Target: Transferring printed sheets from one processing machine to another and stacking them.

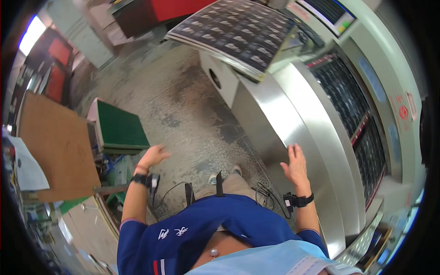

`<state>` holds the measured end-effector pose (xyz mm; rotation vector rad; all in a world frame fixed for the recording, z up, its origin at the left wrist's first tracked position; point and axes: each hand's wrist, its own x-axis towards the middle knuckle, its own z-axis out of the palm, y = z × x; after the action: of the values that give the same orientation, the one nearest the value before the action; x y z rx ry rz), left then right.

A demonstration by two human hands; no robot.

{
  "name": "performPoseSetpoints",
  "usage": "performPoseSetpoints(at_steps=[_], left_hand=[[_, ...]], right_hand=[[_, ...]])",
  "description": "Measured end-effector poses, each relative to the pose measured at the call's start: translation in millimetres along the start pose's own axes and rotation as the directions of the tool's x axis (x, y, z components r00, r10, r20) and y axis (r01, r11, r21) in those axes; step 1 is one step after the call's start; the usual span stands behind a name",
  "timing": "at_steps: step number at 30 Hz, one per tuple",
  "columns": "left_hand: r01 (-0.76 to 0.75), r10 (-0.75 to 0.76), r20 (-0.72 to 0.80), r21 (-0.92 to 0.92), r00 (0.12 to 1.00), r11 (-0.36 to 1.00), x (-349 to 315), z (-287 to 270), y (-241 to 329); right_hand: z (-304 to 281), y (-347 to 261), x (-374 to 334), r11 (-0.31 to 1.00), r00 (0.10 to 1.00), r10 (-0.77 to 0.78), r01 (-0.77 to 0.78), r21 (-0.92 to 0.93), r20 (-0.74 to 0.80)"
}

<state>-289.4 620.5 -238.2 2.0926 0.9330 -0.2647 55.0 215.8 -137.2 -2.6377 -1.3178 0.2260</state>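
Note:
My right hand is stretched out at the near edge of the brushed-metal table of a large pale machine. Its fingers are extended with the thumb apart and nothing held; whether they touch the metal is hard to tell. On the left, my left hand hangs in the air close to a green-topped stack. It looks empty, with its fingers loosely extended and slightly blurred. Further in, under the machine's front, lie dark printed stacks. A larger stack of dark printed sheets rests at the table's far end.
A brown board surface stands at the left with a white sheet on it. A control screen sits on the machine at the upper right. Black cables hang by my right side. Worn concrete floor lies ahead.

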Motion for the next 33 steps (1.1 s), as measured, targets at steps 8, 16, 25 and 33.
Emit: performPoseSetpoints(at_steps=[8,16,25,33], left_hand=[[-0.195,0.258,0.015,-0.61,0.966,0.768,186.8,-11.7,79.2],[-0.161,0.248,-0.077,-0.926,0.966,0.341,357.6,20.9,193.1],[-0.12,0.14,-0.058,-0.866,0.988,0.485,349.8,2.6,247.6],[0.006,0.207,0.116,-0.884,0.971,0.468,360.2,-0.2,246.9]], right_hand=[[33.3,-20.9,69.7,0.89,0.926,0.334,-0.372,-0.264,-0.177],[36.5,-45.4,112.3,0.739,0.788,0.593,-0.614,-0.277,-0.168],[25.4,-22.4,115.6,0.689,0.845,0.52,-0.501,-0.524,-0.125],[-8.8,-59.6,154.3,0.693,0.818,0.572,-0.524,-0.495,-0.065]])
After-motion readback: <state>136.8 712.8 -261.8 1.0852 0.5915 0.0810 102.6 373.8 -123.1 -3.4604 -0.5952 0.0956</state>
